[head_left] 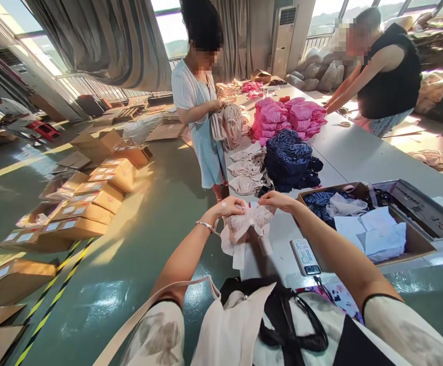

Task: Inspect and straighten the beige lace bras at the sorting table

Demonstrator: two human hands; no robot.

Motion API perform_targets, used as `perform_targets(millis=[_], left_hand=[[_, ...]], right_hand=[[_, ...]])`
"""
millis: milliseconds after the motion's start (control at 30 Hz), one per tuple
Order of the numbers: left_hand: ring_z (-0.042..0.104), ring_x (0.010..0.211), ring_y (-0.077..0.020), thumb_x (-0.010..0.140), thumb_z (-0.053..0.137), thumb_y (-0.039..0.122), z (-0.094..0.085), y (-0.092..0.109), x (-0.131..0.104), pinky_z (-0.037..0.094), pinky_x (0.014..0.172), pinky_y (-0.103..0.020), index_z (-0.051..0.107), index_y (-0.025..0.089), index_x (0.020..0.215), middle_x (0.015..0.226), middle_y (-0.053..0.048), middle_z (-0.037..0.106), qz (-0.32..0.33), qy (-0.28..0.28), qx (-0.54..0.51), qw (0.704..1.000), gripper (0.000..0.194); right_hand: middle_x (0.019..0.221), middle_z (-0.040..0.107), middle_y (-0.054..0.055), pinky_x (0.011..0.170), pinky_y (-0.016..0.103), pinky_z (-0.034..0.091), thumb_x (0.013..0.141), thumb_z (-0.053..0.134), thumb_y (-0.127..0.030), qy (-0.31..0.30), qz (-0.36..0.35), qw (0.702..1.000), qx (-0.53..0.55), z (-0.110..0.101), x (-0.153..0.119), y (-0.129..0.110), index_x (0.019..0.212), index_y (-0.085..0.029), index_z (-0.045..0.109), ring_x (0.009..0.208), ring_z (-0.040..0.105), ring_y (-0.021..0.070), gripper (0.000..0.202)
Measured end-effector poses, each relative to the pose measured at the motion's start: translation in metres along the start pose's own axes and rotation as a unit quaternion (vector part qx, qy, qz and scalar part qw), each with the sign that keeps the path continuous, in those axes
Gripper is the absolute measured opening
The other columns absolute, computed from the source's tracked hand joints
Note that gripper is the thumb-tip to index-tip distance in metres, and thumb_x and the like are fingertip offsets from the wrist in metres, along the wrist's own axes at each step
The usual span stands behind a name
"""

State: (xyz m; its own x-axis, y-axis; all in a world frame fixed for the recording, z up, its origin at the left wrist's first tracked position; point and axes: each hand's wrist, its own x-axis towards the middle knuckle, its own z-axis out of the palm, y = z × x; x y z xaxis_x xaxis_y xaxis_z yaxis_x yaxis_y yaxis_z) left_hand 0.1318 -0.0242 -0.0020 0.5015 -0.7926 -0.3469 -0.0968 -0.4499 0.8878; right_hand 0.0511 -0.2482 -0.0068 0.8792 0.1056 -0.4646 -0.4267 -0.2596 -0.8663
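A pale pink lace bra (250, 219) is held up between my two hands at the near left edge of the table, its bands hanging down. My left hand (232, 207) is closed on its left cup and wears a bracelet at the wrist. With fingers pinched, my right hand (278, 200) grips the upper edge of the right cup. Just beyond lie several beige bras (246, 170) in a row. Beside them rises a stack of navy patterned bras (292, 160), with pink bras (270, 119) piled behind.
An open carton (415, 249) with navy items and white paper stands on the table (362, 157) at right. A white device (304, 255) with a cable lies near me. One co-worker (200, 101) holds beige bras; another (387, 76) leans over the table. Cardboard boxes (87, 203) line the floor at left.
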Motion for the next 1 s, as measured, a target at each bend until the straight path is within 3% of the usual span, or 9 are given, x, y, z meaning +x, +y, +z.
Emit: perform_targets(millis=[233, 400, 633, 800, 1000], left_hand=[[0.038, 0.057, -0.0093, 0.055, 0.071, 0.027, -0.007, -0.013, 0.012, 0.026, 0.056, -0.024, 0.057, 0.016, 0.071, 0.061, 0.006, 0.048, -0.020, 0.022, 0.027, 0.999, 0.023], [0.039, 0.060, -0.0104, 0.054, 0.072, 0.027, -0.004, 0.000, 0.002, 0.027, 0.059, -0.024, 0.058, 0.017, 0.070, 0.062, 0.006, 0.049, -0.018, 0.024, 0.045, 0.999, 0.023], [0.044, 0.069, -0.0126, 0.060, 0.075, 0.038, -0.009, 0.024, -0.028, 0.031, 0.065, -0.025, 0.061, 0.016, 0.076, 0.071, 0.004, 0.054, 0.062, -0.006, 0.077, 0.995, 0.030], [0.044, 0.070, -0.0125, 0.059, 0.075, 0.041, -0.015, 0.029, -0.025, 0.032, 0.066, -0.025, 0.060, 0.016, 0.076, 0.074, 0.003, 0.055, 0.064, 0.001, 0.086, 0.994, 0.034], [0.043, 0.067, -0.0129, 0.058, 0.072, 0.042, -0.023, 0.027, -0.018, 0.032, 0.063, -0.025, 0.057, 0.017, 0.077, 0.070, 0.004, 0.051, 0.037, 0.010, 0.106, 0.994, 0.035]], right_hand=[[0.055, 0.061, 0.001, 0.051, 0.023, 0.038, 0.047, 0.091, -0.050, -0.036, 0.053, 0.996, 0.054, 0.002, 0.018, 0.006, 0.065, -0.011, 0.066, 0.053, 0.050, 0.0086, 0.049], [0.058, 0.064, 0.000, 0.052, 0.023, 0.038, 0.039, 0.095, -0.043, -0.047, 0.054, 0.996, 0.049, 0.004, 0.005, 0.001, 0.070, -0.011, 0.071, 0.055, 0.053, 0.0096, 0.050], [0.072, 0.072, 0.001, 0.058, 0.022, 0.043, 0.052, 0.091, -0.038, -0.082, 0.018, 0.995, 0.054, 0.003, -0.029, -0.017, 0.082, -0.012, 0.078, 0.064, 0.058, 0.0105, 0.042], [0.077, 0.075, 0.003, 0.057, 0.021, 0.049, 0.051, 0.091, -0.035, -0.106, 0.046, 0.988, 0.107, 0.000, -0.021, -0.020, 0.089, -0.013, 0.079, 0.064, 0.064, 0.0121, 0.045], [0.066, 0.071, 0.002, 0.046, 0.017, 0.040, 0.053, 0.091, -0.031, -0.101, 0.044, 0.986, 0.128, 0.000, -0.011, -0.023, 0.086, -0.010, 0.077, 0.052, 0.056, 0.0069, 0.041]])
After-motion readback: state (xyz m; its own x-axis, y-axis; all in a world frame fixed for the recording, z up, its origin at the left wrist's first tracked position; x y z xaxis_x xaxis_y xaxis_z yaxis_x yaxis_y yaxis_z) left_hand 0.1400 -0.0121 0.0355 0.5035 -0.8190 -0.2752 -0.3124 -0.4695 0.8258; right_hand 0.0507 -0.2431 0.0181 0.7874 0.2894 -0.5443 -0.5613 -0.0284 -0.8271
